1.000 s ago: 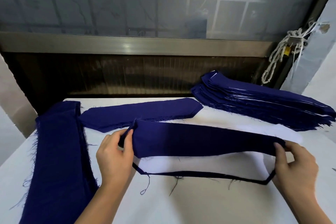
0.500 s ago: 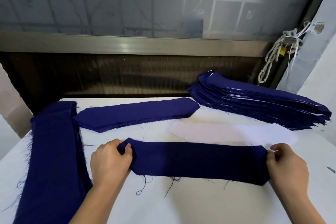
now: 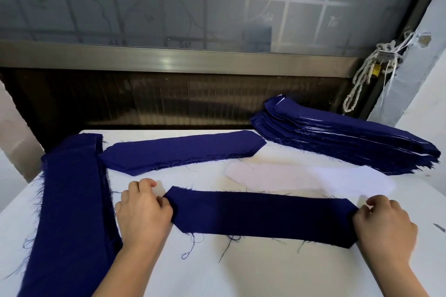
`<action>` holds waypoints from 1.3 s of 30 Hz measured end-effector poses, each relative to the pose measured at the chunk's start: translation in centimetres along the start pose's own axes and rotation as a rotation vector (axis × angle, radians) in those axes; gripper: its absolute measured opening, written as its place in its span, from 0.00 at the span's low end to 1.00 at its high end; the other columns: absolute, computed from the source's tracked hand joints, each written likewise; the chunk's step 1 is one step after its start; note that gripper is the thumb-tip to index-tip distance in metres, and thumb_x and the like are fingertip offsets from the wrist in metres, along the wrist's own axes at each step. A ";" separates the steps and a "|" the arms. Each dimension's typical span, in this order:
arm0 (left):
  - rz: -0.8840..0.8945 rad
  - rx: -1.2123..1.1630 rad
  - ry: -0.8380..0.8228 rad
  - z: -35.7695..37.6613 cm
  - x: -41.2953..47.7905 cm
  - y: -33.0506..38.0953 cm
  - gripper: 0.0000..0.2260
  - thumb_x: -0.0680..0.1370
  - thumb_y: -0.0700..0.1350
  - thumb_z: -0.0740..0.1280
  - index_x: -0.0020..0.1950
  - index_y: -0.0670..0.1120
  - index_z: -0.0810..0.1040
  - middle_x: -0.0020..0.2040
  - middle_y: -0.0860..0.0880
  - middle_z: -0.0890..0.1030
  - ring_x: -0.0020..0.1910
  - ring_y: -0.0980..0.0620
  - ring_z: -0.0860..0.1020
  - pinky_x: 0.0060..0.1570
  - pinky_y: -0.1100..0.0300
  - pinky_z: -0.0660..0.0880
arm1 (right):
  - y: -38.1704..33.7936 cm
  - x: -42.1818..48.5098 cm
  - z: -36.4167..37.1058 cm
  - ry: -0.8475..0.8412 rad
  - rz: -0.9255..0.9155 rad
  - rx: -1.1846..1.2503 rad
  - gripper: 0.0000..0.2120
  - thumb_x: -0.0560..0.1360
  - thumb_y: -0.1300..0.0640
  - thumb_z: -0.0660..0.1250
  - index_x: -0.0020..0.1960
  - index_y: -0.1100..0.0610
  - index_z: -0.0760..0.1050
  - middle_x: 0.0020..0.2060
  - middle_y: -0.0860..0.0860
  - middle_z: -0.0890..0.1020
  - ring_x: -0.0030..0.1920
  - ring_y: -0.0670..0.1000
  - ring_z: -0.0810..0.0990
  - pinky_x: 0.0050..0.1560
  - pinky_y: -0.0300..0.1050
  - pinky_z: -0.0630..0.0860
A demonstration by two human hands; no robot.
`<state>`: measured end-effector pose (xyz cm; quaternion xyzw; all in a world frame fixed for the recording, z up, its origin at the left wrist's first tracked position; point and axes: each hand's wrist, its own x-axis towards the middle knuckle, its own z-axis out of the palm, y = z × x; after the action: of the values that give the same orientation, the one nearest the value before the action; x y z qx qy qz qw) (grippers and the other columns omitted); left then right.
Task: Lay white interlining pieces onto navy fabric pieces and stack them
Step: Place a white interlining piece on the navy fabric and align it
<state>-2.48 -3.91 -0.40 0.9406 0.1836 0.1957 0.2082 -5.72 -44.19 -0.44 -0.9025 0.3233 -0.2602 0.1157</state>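
Both hands were down on the navy piece (image 3: 263, 218). The left hand (image 3: 142, 214) clenched its pointed end at nine o'clock and the right hand (image 3: 383, 226) clenched the other end at three o'clock. The piece lay flat and taut on the white surface (image 3: 265, 272), loose threads trailing from its near edge. Held by both tips like that, it looked stretched smooth, likely so a lining could sit on it without wrinkles.

Just beyond it, toward one o'clock, the white interlining piece (image 3: 309, 176) lay bare, close enough for a short reach. At two o'clock sat the stack (image 3: 350, 142), navy layers with white edges showing between them. A second navy piece (image 3: 181, 152) waited at eleven o'clock, and a long frayed navy pile (image 3: 70, 200) ran along nine o'clock. No bins or trays were in view; everything lay straight on the surface.
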 end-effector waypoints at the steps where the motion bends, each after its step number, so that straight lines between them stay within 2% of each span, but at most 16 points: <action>1: -0.007 0.047 0.009 0.1 0.0 -0.1 0.13 0.75 0.44 0.68 0.58 0.40 0.78 0.52 0.42 0.78 0.51 0.40 0.74 0.52 0.46 0.68 | 0.0 0.0 0.0 -0.004 0.026 -0.033 0.11 0.73 0.61 0.64 0.51 0.67 0.77 0.46 0.66 0.78 0.48 0.67 0.75 0.49 0.57 0.69; 5: 0.026 0.107 0.004 0.3 -0.1 0.0 0.16 0.76 0.58 0.69 0.45 0.44 0.81 0.45 0.44 0.76 0.47 0.41 0.73 0.50 0.47 0.68 | -0.1 0.1 0.2 -0.078 0.027 -0.115 0.17 0.75 0.52 0.64 0.47 0.67 0.78 0.45 0.65 0.77 0.49 0.65 0.73 0.49 0.56 0.69; 8: 0.104 0.108 -0.035 0.6 -0.1 0.0 0.15 0.76 0.60 0.68 0.41 0.49 0.79 0.43 0.50 0.73 0.45 0.46 0.69 0.49 0.51 0.68 | -0.4 0.1 0.0 -0.107 -0.115 -0.049 0.16 0.76 0.51 0.66 0.46 0.66 0.77 0.42 0.62 0.78 0.47 0.64 0.73 0.46 0.56 0.71; 11: 0.130 -0.038 -0.047 0.5 -0.2 0.1 0.14 0.76 0.55 0.69 0.52 0.45 0.81 0.43 0.50 0.80 0.44 0.46 0.75 0.47 0.51 0.72 | -0.9 -0.1 -0.4 -0.139 -0.170 0.135 0.10 0.76 0.53 0.66 0.44 0.58 0.69 0.35 0.55 0.76 0.39 0.60 0.73 0.36 0.52 0.70; 13: 0.131 -0.100 -0.049 0.2 -0.3 0.3 0.12 0.75 0.49 0.70 0.55 0.43 0.79 0.35 0.55 0.75 0.37 0.48 0.73 0.41 0.53 0.70 | -0.9 -0.3 -0.6 -0.181 -0.173 0.229 0.07 0.77 0.55 0.65 0.48 0.54 0.66 0.35 0.52 0.76 0.35 0.58 0.75 0.35 0.51 0.70; 15: 0.136 -0.092 -0.067 0.0 -0.3 0.4 0.13 0.73 0.45 0.69 0.56 0.44 0.79 0.31 0.59 0.68 0.35 0.49 0.70 0.39 0.55 0.66 | -0.8 -0.4 -0.8 -0.212 -0.174 0.287 0.09 0.76 0.59 0.63 0.54 0.52 0.65 0.36 0.51 0.77 0.33 0.57 0.76 0.36 0.53 0.72; 18: 0.132 -0.100 -0.082 -0.3 -0.4 0.6 0.13 0.72 0.43 0.68 0.56 0.46 0.75 0.31 0.59 0.69 0.33 0.51 0.70 0.37 0.56 0.65 | -1.0 -0.6 -1.1 -0.219 -0.167 0.287 0.14 0.75 0.64 0.61 0.58 0.52 0.65 0.32 0.52 0.77 0.32 0.57 0.76 0.34 0.52 0.72; 22: 0.127 -0.151 -0.066 -0.5 -0.5 0.6 0.09 0.74 0.41 0.66 0.49 0.49 0.66 0.29 0.55 0.73 0.29 0.54 0.71 0.28 0.58 0.62 | -1.2 -0.7 -1.4 -0.194 -0.155 0.254 0.13 0.75 0.64 0.60 0.58 0.54 0.67 0.25 0.52 0.75 0.29 0.56 0.74 0.29 0.47 0.67; 24: 0.189 -0.103 -0.064 -0.7 -0.8 0.7 0.06 0.75 0.39 0.65 0.46 0.47 0.69 0.32 0.52 0.75 0.31 0.50 0.73 0.31 0.55 0.66 | -1.2 -0.8 -1.5 -0.185 -0.178 0.234 0.13 0.75 0.64 0.60 0.58 0.55 0.67 0.27 0.51 0.75 0.30 0.56 0.74 0.29 0.47 0.65; 26: 0.277 -0.024 -0.081 -0.9 -1.5 0.5 0.04 0.74 0.38 0.66 0.46 0.46 0.76 0.38 0.50 0.77 0.37 0.48 0.74 0.39 0.55 0.71 | -1.2 -1.1 -1.6 -0.188 -0.214 0.219 0.11 0.76 0.64 0.60 0.57 0.55 0.68 0.30 0.49 0.75 0.31 0.55 0.73 0.29 0.47 0.65; 29: 0.353 -0.003 -0.132 -1.5 -2.4 -0.3 0.08 0.75 0.37 0.65 0.49 0.45 0.82 0.45 0.51 0.78 0.44 0.49 0.76 0.47 0.56 0.73 | -1.3 -1.6 -2.0 -0.208 -0.260 0.207 0.11 0.75 0.65 0.60 0.54 0.53 0.69 0.37 0.51 0.77 0.34 0.58 0.74 0.33 0.49 0.68; 33: 0.325 -0.027 -0.112 -4.1 -1.0 -2.0 0.09 0.78 0.41 0.64 0.51 0.48 0.83 0.46 0.55 0.76 0.43 0.53 0.76 0.42 0.60 0.72 | -2.0 -2.3 -2.5 -0.221 -0.308 0.271 0.11 0.72 0.71 0.65 0.48 0.57 0.74 0.41 0.55 0.79 0.38 0.60 0.75 0.40 0.51 0.71; 34: 0.327 -0.032 -0.090 -5.0 -0.2 -2.3 0.09 0.78 0.42 0.65 0.52 0.48 0.83 0.47 0.55 0.76 0.43 0.53 0.77 0.42 0.58 0.74 | -2.4 -2.8 -2.7 -0.227 -0.305 0.318 0.12 0.71 0.73 0.66 0.46 0.57 0.76 0.41 0.55 0.80 0.38 0.60 0.75 0.41 0.49 0.72; 36: 0.346 -0.008 -0.033 -6.9 1.8 -3.1 0.10 0.78 0.44 0.66 0.56 0.46 0.83 0.50 0.52 0.77 0.46 0.49 0.78 0.46 0.53 0.76 | -4.0 -4.6 -3.3 -0.268 -0.231 0.460 0.16 0.69 0.74 0.68 0.42 0.52 0.78 0.37 0.51 0.81 0.36 0.54 0.76 0.42 0.31 0.69; 37: 0.352 0.032 -0.006 -7.8 3.1 -3.5 0.11 0.78 0.45 0.67 0.58 0.45 0.82 0.52 0.50 0.77 0.47 0.47 0.78 0.48 0.52 0.76 | -5.2 -5.8 -3.5 -0.303 -0.180 0.540 0.19 0.69 0.73 0.69 0.39 0.48 0.78 0.34 0.49 0.81 0.34 0.51 0.75 0.39 0.26 0.68; 39: 0.358 0.149 0.038 -9.4 5.9 -4.1 0.12 0.78 0.47 0.66 0.58 0.43 0.81 0.53 0.47 0.76 0.50 0.44 0.77 0.51 0.49 0.75 | -7.3 -8.6 -3.4 -0.344 -0.073 0.700 0.23 0.70 0.71 0.68 0.33 0.42 0.78 0.30 0.47 0.80 0.32 0.49 0.76 0.34 0.25 0.67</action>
<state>-2.69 5.10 7.25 0.9671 0.0314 0.2332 0.0965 -9.42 -33.19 1.79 -0.8497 0.1586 -0.2037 0.4598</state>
